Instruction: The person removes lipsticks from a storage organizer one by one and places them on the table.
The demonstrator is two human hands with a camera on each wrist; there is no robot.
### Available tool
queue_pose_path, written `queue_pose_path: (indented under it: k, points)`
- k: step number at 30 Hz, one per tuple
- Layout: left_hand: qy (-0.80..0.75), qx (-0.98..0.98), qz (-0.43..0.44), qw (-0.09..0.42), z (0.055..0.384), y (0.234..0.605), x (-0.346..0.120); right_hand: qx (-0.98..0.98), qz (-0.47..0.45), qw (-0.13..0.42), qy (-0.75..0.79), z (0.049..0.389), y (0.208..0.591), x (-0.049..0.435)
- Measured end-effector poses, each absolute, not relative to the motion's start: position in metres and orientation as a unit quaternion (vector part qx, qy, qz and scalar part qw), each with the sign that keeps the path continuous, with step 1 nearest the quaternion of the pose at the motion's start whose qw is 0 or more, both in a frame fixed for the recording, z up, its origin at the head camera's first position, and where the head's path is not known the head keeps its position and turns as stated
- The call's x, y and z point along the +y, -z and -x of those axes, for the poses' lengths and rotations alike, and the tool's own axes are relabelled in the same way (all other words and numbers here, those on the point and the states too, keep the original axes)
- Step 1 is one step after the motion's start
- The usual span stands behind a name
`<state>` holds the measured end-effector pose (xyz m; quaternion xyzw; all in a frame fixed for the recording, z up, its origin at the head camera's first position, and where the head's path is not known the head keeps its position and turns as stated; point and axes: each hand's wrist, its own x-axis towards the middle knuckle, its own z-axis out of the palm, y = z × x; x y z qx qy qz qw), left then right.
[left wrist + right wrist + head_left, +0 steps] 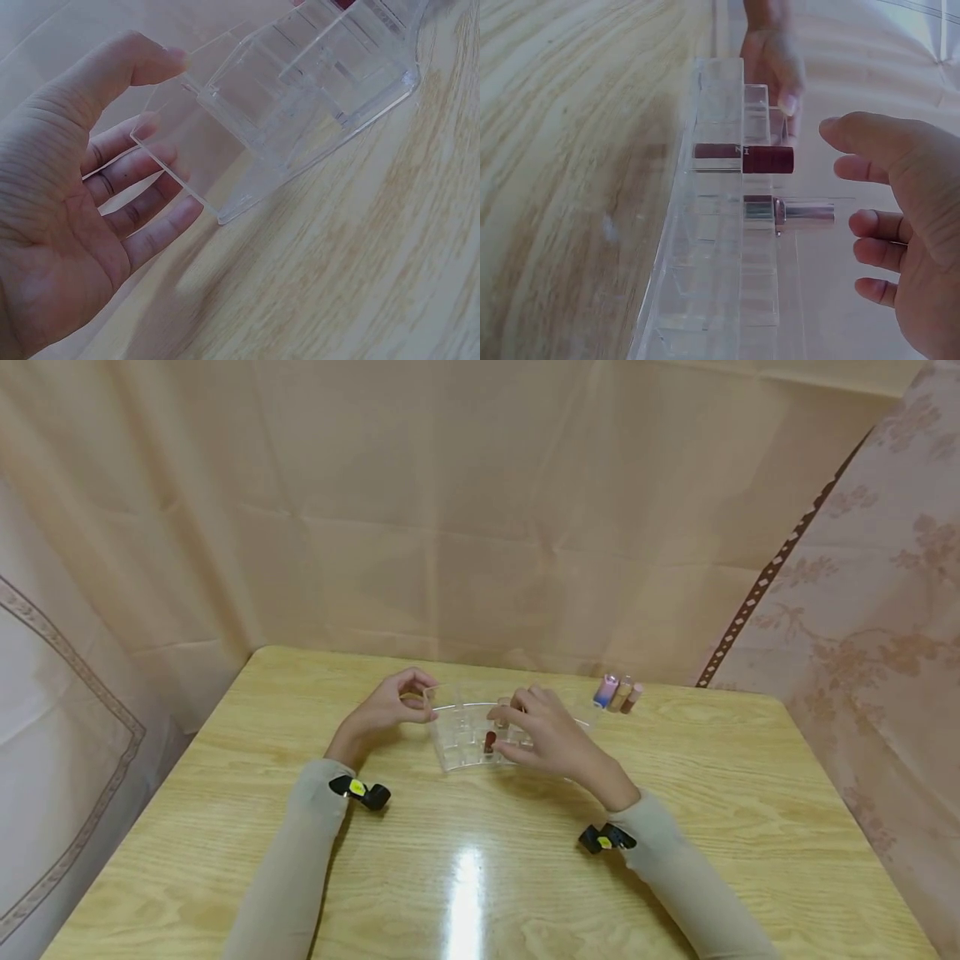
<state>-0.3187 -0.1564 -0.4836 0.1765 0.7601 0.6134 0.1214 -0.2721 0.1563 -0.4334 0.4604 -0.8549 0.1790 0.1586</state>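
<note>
A clear stepped lipstick organizer [459, 750] with small compartments stands on the table. My left hand [401, 697] holds its left end, thumb at one edge and fingers by the end wall [202, 161]. A dark red lipstick tube [769, 159] stands upright in a front-row compartment. Behind it, one row back, is a second lipstick [806, 212] with a silvery, pinkish case. Above these two is my right hand [551, 735], fingers spread and slightly bent, with nothing between them. In the right wrist view its fingertips are apart from both tubes.
Several lip products stand together on the table right of the organizer: a pink-and-blue tube [606, 691], a golden-brown one [621, 695] and a dusty pink one [632, 698]. A beige curtain [450, 527] hangs behind the wooden table [405, 860].
</note>
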Motion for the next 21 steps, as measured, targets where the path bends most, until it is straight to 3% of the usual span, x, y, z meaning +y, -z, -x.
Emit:
queue_pose_path:
  k: [11, 21]
  points:
    - [-0.617, 0.758, -0.158, 0.137, 0.3153, 0.4854, -0.1567, -0.864, -0.455, 0.161, -0.144, 0.2694, 0.4371, 0.1551]
    - [-0.609, 0.766, -0.172, 0.113, 0.3194, 0.4848, -0.1552, -0.869, -0.456, 0.168, -0.098, 0.2654, 0.4393, 0.151]
